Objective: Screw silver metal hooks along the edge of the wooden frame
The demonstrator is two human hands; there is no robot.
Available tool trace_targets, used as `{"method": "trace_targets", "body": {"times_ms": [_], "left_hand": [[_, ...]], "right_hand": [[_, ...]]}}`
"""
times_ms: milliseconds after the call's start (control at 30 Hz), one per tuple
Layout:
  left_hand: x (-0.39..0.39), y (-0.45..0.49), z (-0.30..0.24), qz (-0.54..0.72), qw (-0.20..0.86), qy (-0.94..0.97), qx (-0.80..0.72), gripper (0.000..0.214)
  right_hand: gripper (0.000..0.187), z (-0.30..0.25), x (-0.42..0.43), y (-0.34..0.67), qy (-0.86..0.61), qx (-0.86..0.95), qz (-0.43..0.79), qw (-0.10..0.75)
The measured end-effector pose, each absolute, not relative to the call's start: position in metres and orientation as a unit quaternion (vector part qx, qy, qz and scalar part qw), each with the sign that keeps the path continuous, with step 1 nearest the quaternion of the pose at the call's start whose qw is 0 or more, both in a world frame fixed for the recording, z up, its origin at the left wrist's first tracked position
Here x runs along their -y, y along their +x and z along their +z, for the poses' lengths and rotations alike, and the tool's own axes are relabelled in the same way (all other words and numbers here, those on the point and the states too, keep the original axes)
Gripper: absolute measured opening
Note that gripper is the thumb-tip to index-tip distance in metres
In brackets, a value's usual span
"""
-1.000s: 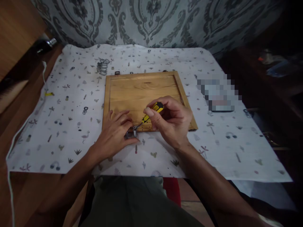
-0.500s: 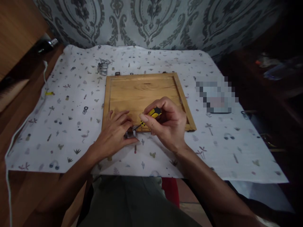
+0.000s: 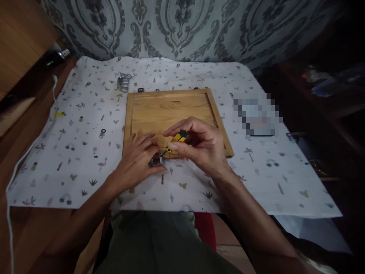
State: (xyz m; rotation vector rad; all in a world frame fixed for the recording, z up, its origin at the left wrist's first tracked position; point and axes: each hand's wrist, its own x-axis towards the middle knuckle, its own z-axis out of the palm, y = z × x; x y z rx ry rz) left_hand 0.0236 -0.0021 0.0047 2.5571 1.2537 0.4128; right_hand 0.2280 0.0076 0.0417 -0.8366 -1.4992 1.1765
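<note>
The person wears dark green cloth [image 3: 155, 243] at 6 o'clock. It looks plain, with soft folds and a wavy edge on its 2 o'clock side. It is too dark to tell if it is a shirt or apron. The left hand [image 3: 138, 154] and right hand [image 3: 205, 148] are bare. The left forearm [image 3: 95, 203], at 7 o'clock, and right forearm [image 3: 249, 207], at 5 o'clock, are bare too.

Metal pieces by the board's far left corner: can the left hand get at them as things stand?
Probably yes, though the left hand would have to let go of the metal fitting at the near edge of the wooden board; nothing tall seems to stand between that hand and the metal pieces.
</note>
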Motion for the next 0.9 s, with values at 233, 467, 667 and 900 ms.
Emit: {"method": "trace_targets", "body": {"times_ms": [233, 467, 667, 900], "left_hand": [[0.002, 0.023, 0.004, 0.131, 0.130, 0.881, -0.435, 0.042], [0.002, 0.021, 0.004, 0.136, 0.143, 0.877, -0.438, 0.039], [0.003, 0.024, 0.006, 0.126, 0.119, 0.887, -0.428, 0.040], [0.007, -0.001, 0.019, 0.153, 0.106, 0.868, -0.460, 0.058]], "right_hand": [[0.032, 0.048, -0.006, 0.233, -0.301, 0.655, 0.530, 0.447], [0.034, 0.035, -0.007, 0.224, -0.332, 0.705, 0.317, 0.541], [0.033, 0.047, -0.003, 0.218, -0.367, 0.558, 0.291, 0.685], [0.042, 0.058, -0.002, 0.210, -0.384, 0.573, 0.345, 0.637]]}}
